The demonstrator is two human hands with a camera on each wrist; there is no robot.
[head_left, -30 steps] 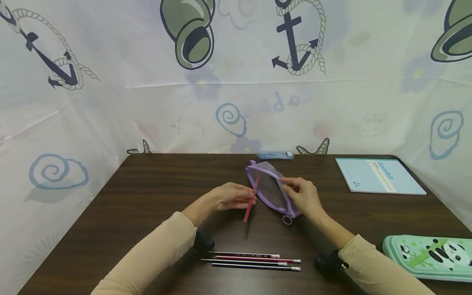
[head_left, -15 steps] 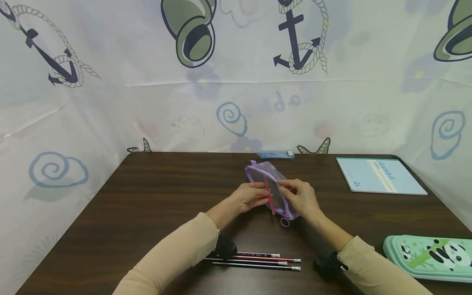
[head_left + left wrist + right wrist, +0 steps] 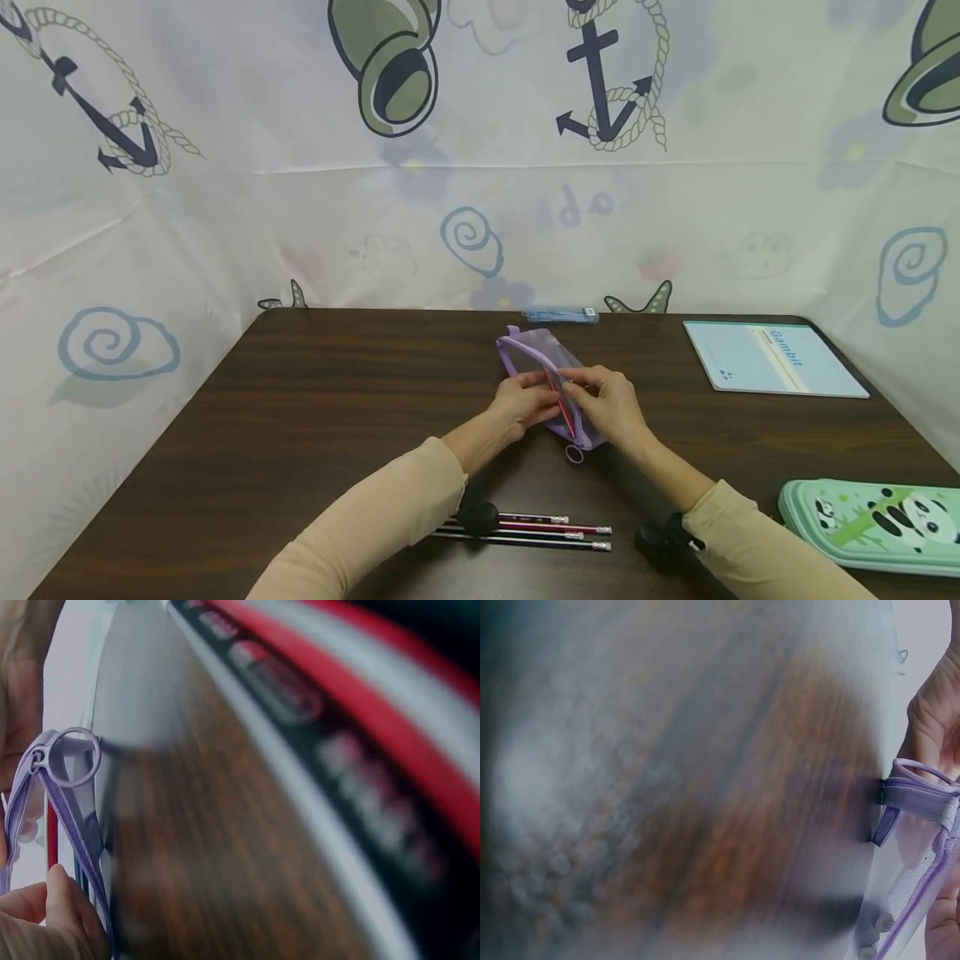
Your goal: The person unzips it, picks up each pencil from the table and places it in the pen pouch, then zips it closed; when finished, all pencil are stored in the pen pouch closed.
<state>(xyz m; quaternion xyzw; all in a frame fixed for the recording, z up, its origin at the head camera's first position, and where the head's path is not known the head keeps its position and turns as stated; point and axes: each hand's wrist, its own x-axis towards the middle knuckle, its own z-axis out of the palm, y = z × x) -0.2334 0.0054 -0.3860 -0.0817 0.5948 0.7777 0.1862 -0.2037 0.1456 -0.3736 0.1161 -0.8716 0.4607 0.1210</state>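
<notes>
My left hand pinches a red pencil at the unzipped mouth of a purple mesh pencil pouch. The pencil lies along the opening; how deep it sits I cannot tell. With thumb and fingertips, my right hand grips the pouch's right edge. In the left wrist view, the red pencil shows between the zipper sides, below a ring pull. Mesh and zipper of the pouch fill the right of the right wrist view, where fingers are partly cut off.
Several pencils lie side by side near the table's front, partly behind the left wrist camera. A green panda pencil case sits at the right front. A light-blue notebook lies back right, and a blue packet at the back edge.
My left hand has moved right with the red pencil, from beside the pouch to its opening. The pencil's slant has swung over. The pouch mouth has narrowed; my right hand keeps its grip.
</notes>
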